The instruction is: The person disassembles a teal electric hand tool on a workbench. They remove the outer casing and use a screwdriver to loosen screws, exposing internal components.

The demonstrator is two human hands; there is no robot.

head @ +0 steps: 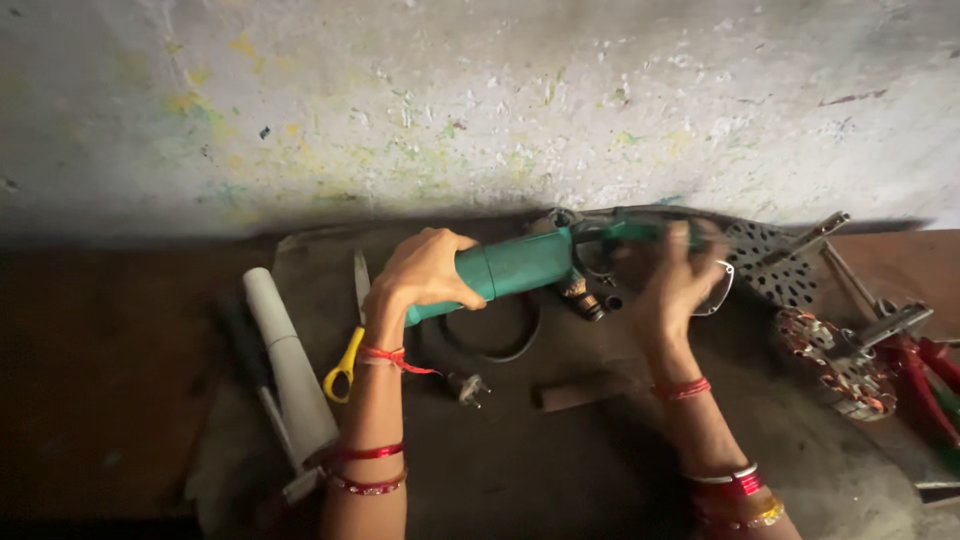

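Note:
A green power tool (pixel 525 263), shaped like an angle grinder, lies across the dark mat at the foot of the wall. My left hand (pixel 425 272) grips its rear handle. Over the tool's head end my right hand (pixel 672 280) is blurred, its fingers wrapped around the green front part. The tool's black cord (pixel 495 350) loops beneath the body and ends in a plug (pixel 468 388). A small dark part (pixel 583 297) hangs under the tool's neck.
Yellow-handled scissors (pixel 348 350) and a white tube (pixel 290 365) lie left of my left arm. A brown block (pixel 585 392) sits between my arms. At right are a perforated metal plate (pixel 775 265), a copper-wound motor part (pixel 835 362) and red-handled tools (pixel 925 385).

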